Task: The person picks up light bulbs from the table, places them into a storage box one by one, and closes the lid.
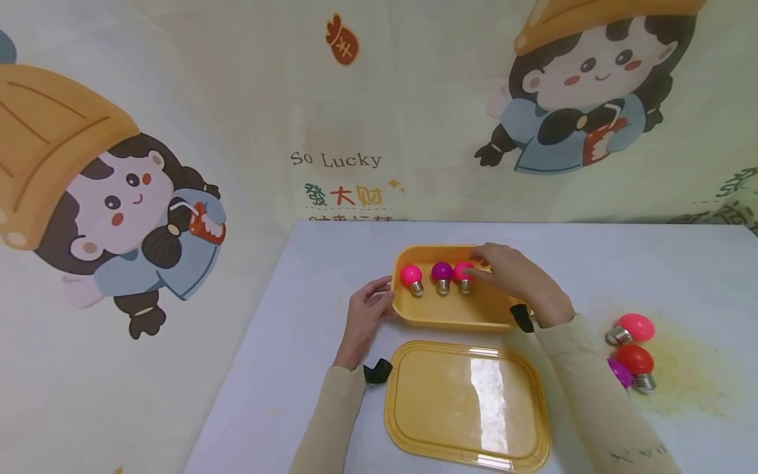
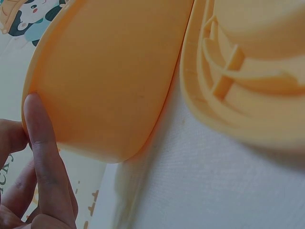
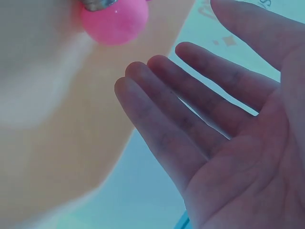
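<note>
Head view: the yellow box (image 1: 429, 311) sits on the table (image 1: 308, 276), just beyond the yellow lid (image 1: 438, 401). Inside lie the left pink bulb (image 1: 410, 274), the purple bulb (image 1: 441, 271) and the right pink bulb (image 1: 462, 269), bases toward the lid. Right grip (image 1: 524, 280): fingers extended, nothing held, over the box's right end beside the right pink bulb. Left grip (image 1: 364, 316): fingers extended, touching the box's outer left end. Well right of the box rest the loose pink bulb (image 1: 636, 327), the red bulb (image 1: 635, 359) and the loose purple bulb (image 1: 619, 373).

Recommended handling: steady the box with light left contact. Support each bulb until it bears on the box floor. Lift fingers straight up; round domes probably roll if brushed.
</note>
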Demonstrator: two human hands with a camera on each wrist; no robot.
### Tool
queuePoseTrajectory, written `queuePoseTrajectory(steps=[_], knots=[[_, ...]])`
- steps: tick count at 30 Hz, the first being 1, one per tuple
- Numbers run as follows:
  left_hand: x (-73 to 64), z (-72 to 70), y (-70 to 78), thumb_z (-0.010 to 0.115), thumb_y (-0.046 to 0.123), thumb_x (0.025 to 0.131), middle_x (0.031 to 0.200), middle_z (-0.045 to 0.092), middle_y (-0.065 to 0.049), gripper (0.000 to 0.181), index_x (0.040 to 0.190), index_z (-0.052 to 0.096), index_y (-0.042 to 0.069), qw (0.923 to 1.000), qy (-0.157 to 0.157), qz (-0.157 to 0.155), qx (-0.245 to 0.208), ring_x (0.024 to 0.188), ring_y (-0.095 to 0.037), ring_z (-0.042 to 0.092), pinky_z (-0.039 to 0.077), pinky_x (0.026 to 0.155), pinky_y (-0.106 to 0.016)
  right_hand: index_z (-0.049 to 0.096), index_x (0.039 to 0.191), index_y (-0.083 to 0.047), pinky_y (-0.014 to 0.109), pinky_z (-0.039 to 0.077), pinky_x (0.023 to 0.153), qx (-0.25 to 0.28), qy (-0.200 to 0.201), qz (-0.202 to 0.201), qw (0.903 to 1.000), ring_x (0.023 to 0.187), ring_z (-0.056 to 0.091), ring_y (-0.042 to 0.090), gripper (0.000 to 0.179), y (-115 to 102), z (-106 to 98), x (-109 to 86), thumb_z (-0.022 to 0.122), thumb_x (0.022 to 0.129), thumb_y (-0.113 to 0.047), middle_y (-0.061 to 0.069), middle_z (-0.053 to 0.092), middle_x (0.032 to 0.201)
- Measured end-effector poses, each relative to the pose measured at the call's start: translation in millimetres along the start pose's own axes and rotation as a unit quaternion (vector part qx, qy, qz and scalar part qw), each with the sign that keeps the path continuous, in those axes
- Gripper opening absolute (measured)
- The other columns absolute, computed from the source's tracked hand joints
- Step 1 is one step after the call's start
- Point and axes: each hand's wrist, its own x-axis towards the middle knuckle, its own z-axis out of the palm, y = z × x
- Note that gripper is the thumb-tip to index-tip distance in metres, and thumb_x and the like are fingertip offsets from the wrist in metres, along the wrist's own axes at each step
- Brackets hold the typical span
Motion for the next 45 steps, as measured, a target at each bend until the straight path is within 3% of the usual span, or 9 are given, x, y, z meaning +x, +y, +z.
queuePoseTrajectory(steps=[8,18,31,45], knots=[[0.6,0.1,0.6,0.067,0.01,0.094,0.115,0.06,-0.013,0.034,0.128,0.065,0.009,1.0,-0.002,0.001,0.006,0.084,-0.017,0.066,0.06,0.07,-0.026,0.063,0.121,0.008,0.054,0.052,0.094,-0.009,0.016,0.008,0.9998,0.103,0.062,0.039,0.041,5,-6,-14.1,0.068,0.094,-0.022,0.023,0.066,0.114],[-2.1,-1.7,1.6,0.066,0.008,0.094,0.119,0.058,-0.019,0.034,0.128,0.064,0.006,1.0,-0.001,-0.001,0.004,0.086,-0.019,0.066,0.06,0.069,-0.026,0.063,0.119,0.008,0.055,0.052,0.093,-0.016,0.031,0.015,0.9993,0.101,0.062,0.037,0.041,17,-8,-29.9,0.069,0.094,-0.024,0.02,0.067,0.107],[-3.4,-1.5,2.8,0.066,0.011,0.095,0.118,0.06,-0.015,0.033,0.128,0.065,0.008,0.9999,0.003,-0.006,0.011,0.084,-0.017,0.066,0.06,0.07,-0.026,0.064,0.12,0.004,0.053,0.055,0.087,-0.002,0.049,0.017,0.9987,0.099,0.062,0.034,0.039,23,-18,-53.1,0.071,0.092,-0.022,0.018,0.066,0.108],[-2.7,1.0,1.2,0.069,0.012,0.094,0.115,0.059,-0.012,0.036,0.129,0.064,0.006,0.9999,0.005,-0.007,0.007,0.084,-0.016,0.064,0.059,0.069,-0.024,0.066,0.115,0.002,0.057,0.055,0.082,-0.035,0.101,0.007,0.9943,0.096,0.065,0.037,0.034,55,-22,-86.7,0.076,0.087,-0.015,0.018,0.067,0.108]])
